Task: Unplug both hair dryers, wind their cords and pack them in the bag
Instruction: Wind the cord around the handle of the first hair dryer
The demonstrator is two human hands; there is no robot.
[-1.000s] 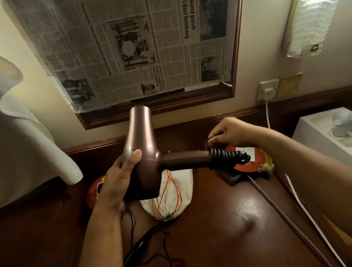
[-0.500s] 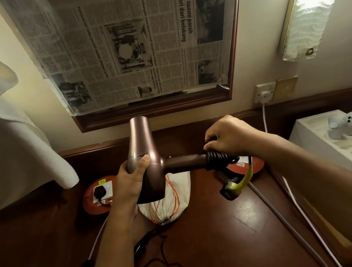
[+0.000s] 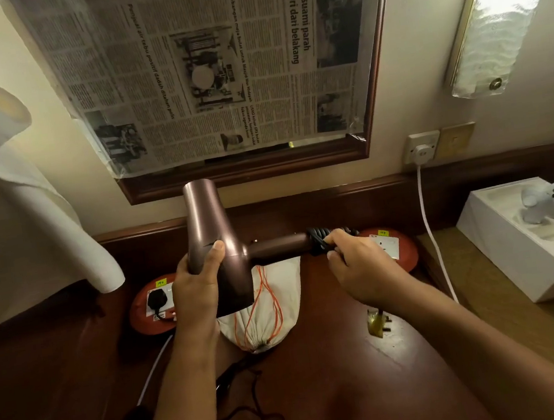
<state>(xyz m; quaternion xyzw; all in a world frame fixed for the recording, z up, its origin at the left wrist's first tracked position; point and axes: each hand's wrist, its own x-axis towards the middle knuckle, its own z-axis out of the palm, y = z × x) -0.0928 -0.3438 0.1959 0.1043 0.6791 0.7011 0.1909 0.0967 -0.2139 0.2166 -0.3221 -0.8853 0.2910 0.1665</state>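
- Two hands were up on one brown hair dryer (image 3: pixel 219 248), held in the air above the white drawstring bag (image 3: pixel 267 310) — every place below is told from that bag.
- Left hand (image 3: pixel 196 286) gripped the dryer's barrel, thumb pressed across its side, nozzle pointing up toward the wall behind the bag.
- Right hand (image 3: pixel 359 269) sat at the end of the handle, to the right of and above the bag, fingers curled round the black cord (image 3: pixel 318 241) wound in tight coils there.
- Plug (image 3: pixel 377 323), yellowish, showed just under the right wrist, right of the bag's tied mouth; whether it hung or lay on the wooden desk (image 3: pixel 326 395) could not be told.
- Bag lay on the desk, its mouth toward the camera and orange drawstrings (image 3: pixel 273 301) trailing over it.
- Left of the bag, a red socket base (image 3: pixel 141 313) carried a black plug (image 3: pixel 157 299).
- Right of the bag, a second red socket base (image 3: pixel 402 250) sat partly behind the right hand.
- Nearer the camera than the bag, a dark loose cord (image 3: pixel 258 411) curled across the desk.
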